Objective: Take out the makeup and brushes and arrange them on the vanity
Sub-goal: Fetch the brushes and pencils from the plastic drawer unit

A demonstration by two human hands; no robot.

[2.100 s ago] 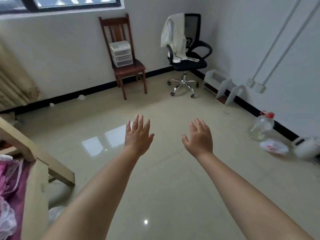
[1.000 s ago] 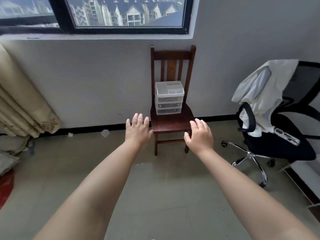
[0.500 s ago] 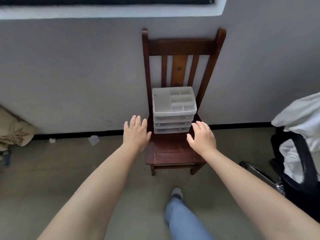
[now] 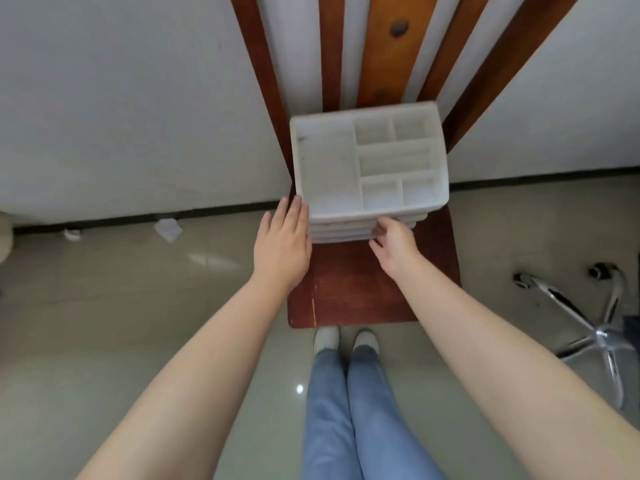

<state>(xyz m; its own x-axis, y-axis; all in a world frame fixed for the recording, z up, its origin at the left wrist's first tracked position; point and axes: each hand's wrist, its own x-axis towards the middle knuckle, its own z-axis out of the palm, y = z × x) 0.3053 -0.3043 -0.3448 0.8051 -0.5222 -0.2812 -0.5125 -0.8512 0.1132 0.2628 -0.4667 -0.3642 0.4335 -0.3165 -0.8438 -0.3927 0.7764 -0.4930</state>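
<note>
A white plastic organizer [image 4: 369,161] stands on the seat of a wooden chair [image 4: 349,289]. Its top tray is split into several compartments, and I see nothing lying in them. Below the tray are stacked drawers [image 4: 343,228], with their contents hidden. My left hand [image 4: 282,249] lies flat with straight fingers against the organizer's front left corner. My right hand [image 4: 393,242] is at the drawer fronts with its fingers bent toward them. Its fingertips are hidden, so a grip on a drawer cannot be made out.
The chair backs onto a white wall. My legs in blue jeans and white shoes [image 4: 344,341] stand just before the seat. The chrome base of an office chair [image 4: 595,327] is on the floor to the right. Scraps of paper [image 4: 168,230] lie by the skirting at left.
I have walked up to the chair and now look down on it. Both hands moved forward from open air to the organizer, the left to its corner and the right to its drawers.
</note>
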